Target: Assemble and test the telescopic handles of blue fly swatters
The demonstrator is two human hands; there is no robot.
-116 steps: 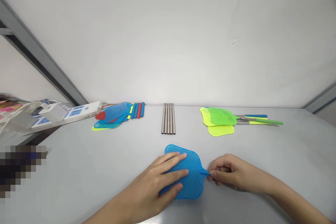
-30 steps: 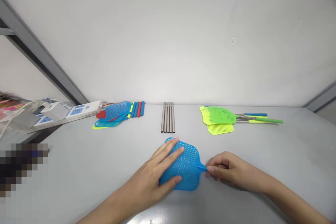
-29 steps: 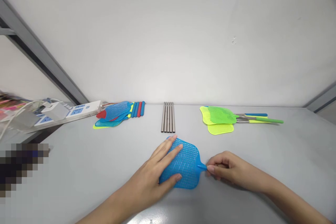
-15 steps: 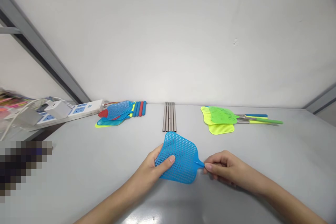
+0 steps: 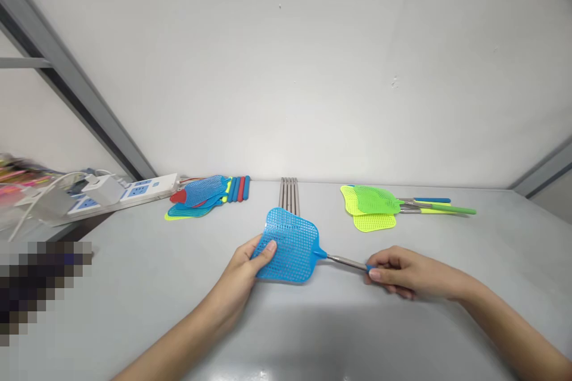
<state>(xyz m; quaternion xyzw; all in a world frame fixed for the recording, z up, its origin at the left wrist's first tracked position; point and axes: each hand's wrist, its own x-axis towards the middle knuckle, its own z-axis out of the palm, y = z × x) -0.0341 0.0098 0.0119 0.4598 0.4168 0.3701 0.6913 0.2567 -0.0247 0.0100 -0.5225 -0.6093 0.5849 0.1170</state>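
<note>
A blue fly swatter (image 5: 290, 250) with a perforated head is held level above the grey table. My left hand (image 5: 250, 262) grips the outer edge of its head, thumb on top and the other fingers mostly hidden beneath. From the blue neck a thin metal rod (image 5: 346, 261) runs right to my right hand (image 5: 397, 274). That hand pinches the blue part at the rod's end between thumb and curled fingers. Behind the swatter head stand out several metal rods (image 5: 289, 195), lying side by side, their near ends partly covered by it.
Green and yellow fly swatters (image 5: 378, 202) lie stacked at the back right. Loose swatter heads (image 5: 203, 193) and several coloured handle grips (image 5: 239, 189) lie back left. Beside them are a white power strip (image 5: 149, 187) and a plugged-in adapter (image 5: 105, 189). A wall rises behind the table.
My right hand has moved right, away from the swatter head, and a length of metal rod now shows between them. The head and my left hand have shifted slightly left and up.
</note>
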